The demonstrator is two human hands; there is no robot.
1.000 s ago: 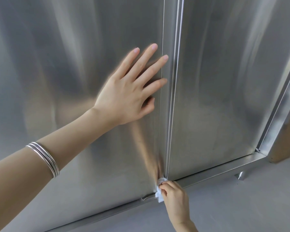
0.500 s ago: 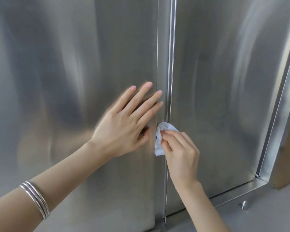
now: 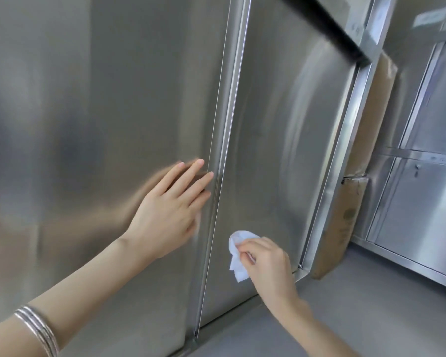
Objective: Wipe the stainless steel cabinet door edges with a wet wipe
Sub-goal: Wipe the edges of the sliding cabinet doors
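Observation:
Two stainless steel cabinet doors fill the view: the left door (image 3: 101,124) and the right door (image 3: 289,140), meeting at a vertical centre seam (image 3: 222,140). My left hand (image 3: 170,210) lies flat with straight fingers on the left door, fingertips beside the seam. My right hand (image 3: 265,261) pinches a crumpled white wet wipe (image 3: 237,256) in front of the lower part of the right door, a little right of the seam. Whether the wipe touches the steel is unclear.
A steel frame (image 3: 345,140) borders the right door. Behind it a brown cardboard-wrapped panel (image 3: 345,217) leans. Further steel cabinets (image 3: 422,197) stand at the far right. The grey floor (image 3: 371,318) runs below. Silver bangles (image 3: 36,331) circle my left forearm.
My right hand rose with the wipe from the seam's bottom to mid-height, then came off the seam to the right. My view swung right and my left hand sits lower in it.

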